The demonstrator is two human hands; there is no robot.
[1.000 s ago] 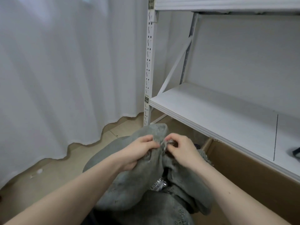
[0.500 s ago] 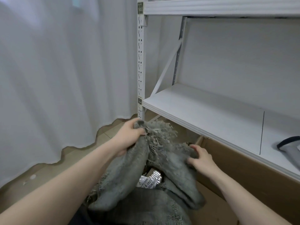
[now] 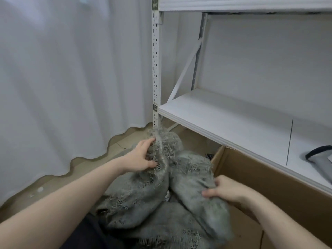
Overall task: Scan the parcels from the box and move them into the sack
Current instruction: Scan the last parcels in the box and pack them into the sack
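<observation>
A grey woven sack (image 3: 143, 198) with a frayed rim stands in front of me on the floor. My left hand (image 3: 142, 157) grips the far frayed edge of its mouth and holds it up. My right hand (image 3: 224, 190) grips the near right edge of the mouth, pulled towards the cardboard box (image 3: 265, 178) on the right. In the gap between the two folds a bit of a silver parcel with a printed label (image 3: 167, 195) shows inside the sack. The box's inside is mostly hidden.
A white metal shelf rack (image 3: 224, 121) rises behind the box, its lower board just above the box's rim. A grey handheld device (image 3: 319, 157) lies on that board at the right edge. White curtains (image 3: 62, 78) hang on the left over a tan floor.
My hands have parted: the left lifted the sack's far edge up and away, the right pulled the other edge down towards me and to the right, widening the mouth.
</observation>
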